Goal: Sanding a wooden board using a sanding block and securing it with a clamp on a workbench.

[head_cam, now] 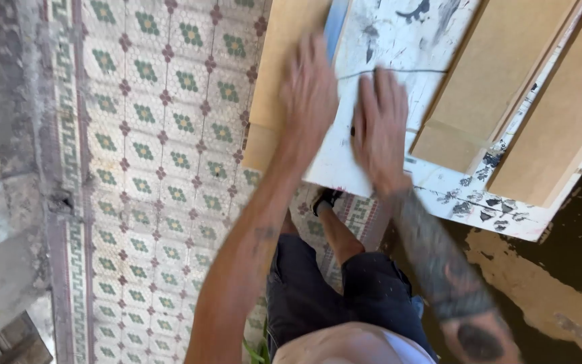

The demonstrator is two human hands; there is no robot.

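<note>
Paint-stained white flat wooden board [399, 61] lies under both hands and serves as the landmark. On its near part the right hand [380, 131] rests flat, fingers spread, gripping nothing. At the board's left edge the left hand [309, 94] is blurred, fingers extended over a pale brown fibreboard sheet [284, 61]. Two more tan fibreboard panels [493, 81] lie on the board's right part. Left of the board spreads green-patterned hexagon tile floor [156, 168].
</note>
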